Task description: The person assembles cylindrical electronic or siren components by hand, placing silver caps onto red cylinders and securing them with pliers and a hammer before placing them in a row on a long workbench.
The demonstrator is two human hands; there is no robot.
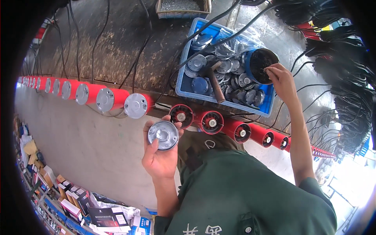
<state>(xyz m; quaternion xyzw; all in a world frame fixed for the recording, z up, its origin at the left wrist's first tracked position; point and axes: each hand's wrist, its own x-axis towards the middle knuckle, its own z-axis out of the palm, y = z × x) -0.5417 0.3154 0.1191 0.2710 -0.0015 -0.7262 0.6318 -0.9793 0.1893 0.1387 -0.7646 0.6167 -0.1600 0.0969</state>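
Note:
My left hand [159, 159] is closed round a round silver metal end cap [167, 141], its dished face turned up and my thumb lying on it. Beside it, an open-ended red cylinder [181, 114] shows a round metal core inside. My right hand [282, 83] has its fingers pinched together at the mouth of a dark round tub [258, 62]; what they hold is too small to make out. That tub tilts in a blue plastic crate [181, 84] among many loose metal caps [196, 62]. A hammer [215, 84] lies across those caps.
Red cylinders line the bench [98, 51] edge; those on the left carry silver caps [136, 105], those on the right [239, 131] are open-ended. Black cables [344, 74] hang at right and cross the crate. A tray of small metal parts [183, 15] stands behind. Boxes [109, 219] lie lower left.

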